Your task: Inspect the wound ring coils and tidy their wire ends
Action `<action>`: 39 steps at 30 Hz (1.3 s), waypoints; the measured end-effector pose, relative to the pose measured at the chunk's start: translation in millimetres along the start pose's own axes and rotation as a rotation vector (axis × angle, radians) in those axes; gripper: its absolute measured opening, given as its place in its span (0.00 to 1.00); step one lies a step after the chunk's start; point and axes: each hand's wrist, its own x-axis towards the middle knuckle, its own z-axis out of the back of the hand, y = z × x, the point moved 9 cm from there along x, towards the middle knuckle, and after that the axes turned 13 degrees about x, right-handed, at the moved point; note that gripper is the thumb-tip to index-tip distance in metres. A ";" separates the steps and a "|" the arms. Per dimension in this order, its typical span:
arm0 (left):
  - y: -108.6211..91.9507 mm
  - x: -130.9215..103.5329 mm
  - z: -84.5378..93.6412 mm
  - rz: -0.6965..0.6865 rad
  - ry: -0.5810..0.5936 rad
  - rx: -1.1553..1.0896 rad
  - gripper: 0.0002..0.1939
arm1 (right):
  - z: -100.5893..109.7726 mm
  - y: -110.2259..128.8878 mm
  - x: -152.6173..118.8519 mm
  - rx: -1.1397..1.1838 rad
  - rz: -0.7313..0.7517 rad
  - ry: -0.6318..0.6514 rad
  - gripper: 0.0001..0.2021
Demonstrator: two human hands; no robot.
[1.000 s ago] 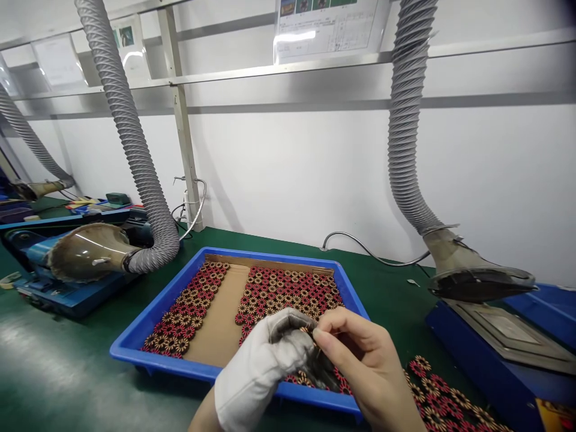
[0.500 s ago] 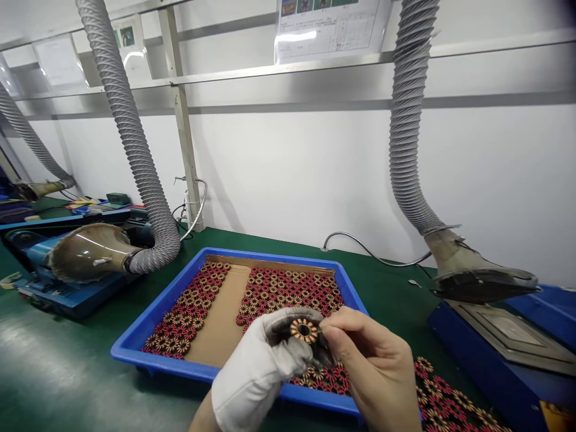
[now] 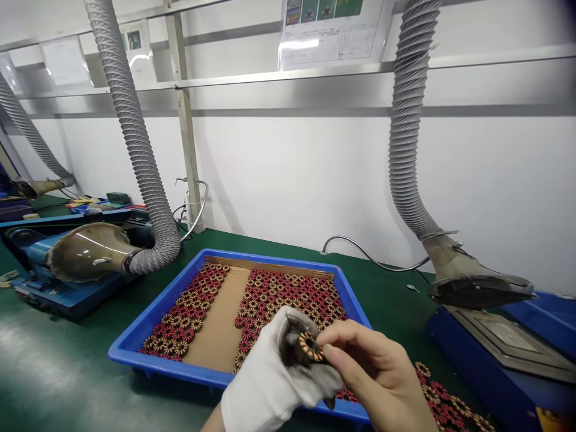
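Observation:
A small ring-shaped wound stator (image 3: 310, 347) with copper-coloured coils is between my two hands, tilted, over the front of the blue tray. My left hand (image 3: 283, 366), in a white glove with dark stained fingers, is curled around it from the left. On the other side, the bare thumb and forefinger of my right hand (image 3: 373, 372) pinch its right edge. Whether a wire end is also between those fingertips, I cannot tell. Below, the blue tray (image 3: 168, 373) carries rows of similar red and copper-coloured stators (image 3: 288, 294) on cardboard.
More stators (image 3: 445, 402) lie on the green bench to the right of the tray. A blue machine (image 3: 486, 366) stands there beneath an extraction hood (image 3: 481, 288). Another hood (image 3: 90, 252) with a grey hose sits at the left over blue equipment. A thin metal tube (image 3: 360, 245) curves along the wall.
The stator has turned from facing me to a tilted pose and moved slightly right and down. My gloved fingers have shifted around it; my right hand has moved a little lower.

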 end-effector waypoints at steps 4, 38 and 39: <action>6.8 2.0 -0.8 0.021 0.003 -0.019 0.25 | -9.6 6.3 0.4 -0.142 0.070 0.077 0.07; 10.6 -6.6 -1.0 0.122 0.048 -0.148 0.18 | -7.8 -3.6 1.8 0.218 0.002 -0.146 0.15; 10.6 -6.5 -0.9 0.118 0.050 -0.147 0.17 | -7.2 -3.5 1.9 0.215 0.005 -0.158 0.15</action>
